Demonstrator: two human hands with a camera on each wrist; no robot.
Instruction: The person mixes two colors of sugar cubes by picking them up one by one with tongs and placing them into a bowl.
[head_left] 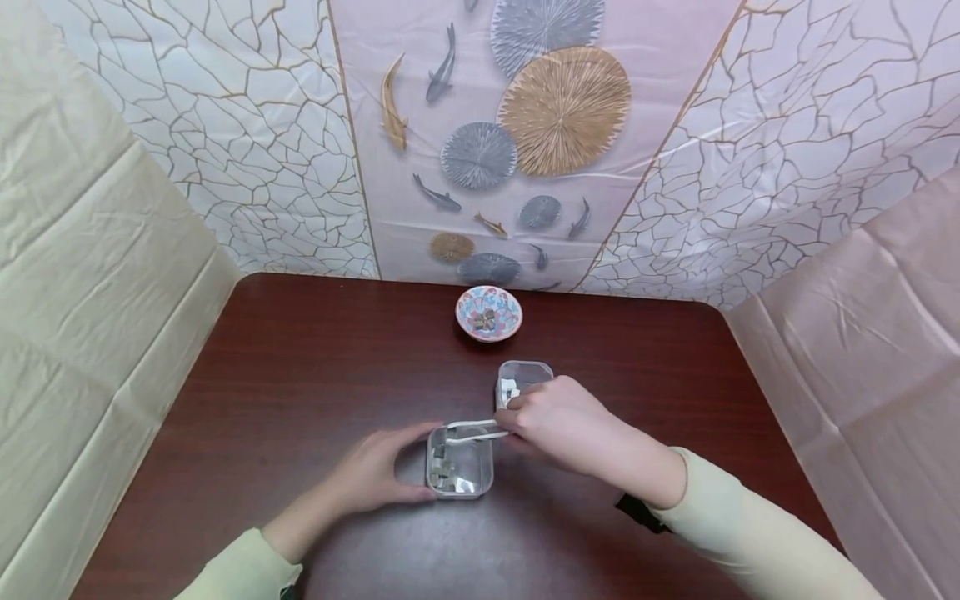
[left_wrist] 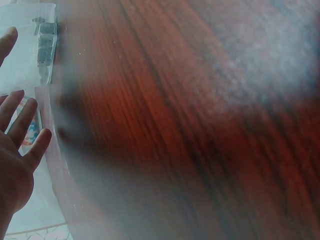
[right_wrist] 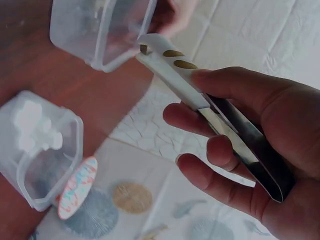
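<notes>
My left hand (head_left: 375,467) holds a clear plastic container (head_left: 480,475) from its left side, thumb at the near corner and fingers at the far one; its other fingers (left_wrist: 22,120) spread straight. Small dark and metallic-looking square pieces (head_left: 442,475) lie along the container's left side. My right hand (head_left: 558,421) grips a pair of tweezers (right_wrist: 175,75) with white tips and a metal body. The tips reach over the container's far rim. A small brownish bit (right_wrist: 144,49) shows between them; whether it is pinched is unclear.
A second clear container (head_left: 525,371) with white pieces (head_left: 509,389) stands just beyond, partly behind my right hand. Farther back, a patterned bowl (head_left: 465,312) holds small brownish pieces (head_left: 485,320). The dark wooden table (head_left: 300,358) ends at hanging cloths.
</notes>
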